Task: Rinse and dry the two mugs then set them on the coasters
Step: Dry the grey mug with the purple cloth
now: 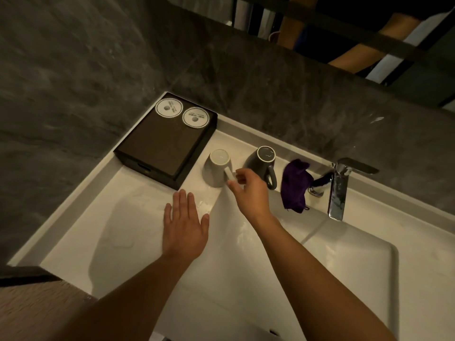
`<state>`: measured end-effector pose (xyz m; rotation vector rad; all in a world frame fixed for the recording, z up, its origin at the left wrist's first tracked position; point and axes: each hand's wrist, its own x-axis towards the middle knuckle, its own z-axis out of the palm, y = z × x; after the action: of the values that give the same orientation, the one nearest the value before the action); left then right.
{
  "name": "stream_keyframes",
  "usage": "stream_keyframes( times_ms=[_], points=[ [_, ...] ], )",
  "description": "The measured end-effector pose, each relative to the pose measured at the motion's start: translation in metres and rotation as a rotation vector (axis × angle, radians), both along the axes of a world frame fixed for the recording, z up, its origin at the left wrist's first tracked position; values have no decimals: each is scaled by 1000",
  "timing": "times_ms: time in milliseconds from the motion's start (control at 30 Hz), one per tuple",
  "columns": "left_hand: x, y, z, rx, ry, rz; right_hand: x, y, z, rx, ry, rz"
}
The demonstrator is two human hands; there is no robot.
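On counter (pixel 128 212): R grip (pixel 248 190) round white mug (pixel 216 168) handle, L grip (pixel 184 227) flat; coaster (pixel 169 108) print illegible.

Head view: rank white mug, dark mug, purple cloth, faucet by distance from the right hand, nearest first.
1. white mug: just left of the right hand, whose fingers pinch its handle.
2. dark mug: close behind the hand, not touched.
3. purple cloth: to the hand's right, on the counter.
4. faucet: farthest right, beyond the cloth.

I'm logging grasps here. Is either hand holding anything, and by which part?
The right hand pinches the upturned white mug by its handle; the left hand holds nothing.
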<state>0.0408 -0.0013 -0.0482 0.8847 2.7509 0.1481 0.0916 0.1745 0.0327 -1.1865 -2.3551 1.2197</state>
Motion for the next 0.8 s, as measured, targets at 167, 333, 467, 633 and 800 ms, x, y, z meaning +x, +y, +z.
stream_keyframes(
  times_ms=[167, 333, 467, 633, 800],
  points=[
    [0, -1, 1, 23, 13, 0, 62, 17, 41, 364, 95, -104],
    [1, -1, 3, 34, 26, 2, 130, 77, 78, 741, -133, -231],
    [3, -1, 6, 32, 35, 6, 159, 108, 82, 685, -294, -218],
    [3, -1, 8, 38, 55, 0, 179, 109, 68, 630, -303, -171],
    [4, -1, 6, 70, 69, 3, 191, 105, 58, 588, -292, -199]
  ],
)
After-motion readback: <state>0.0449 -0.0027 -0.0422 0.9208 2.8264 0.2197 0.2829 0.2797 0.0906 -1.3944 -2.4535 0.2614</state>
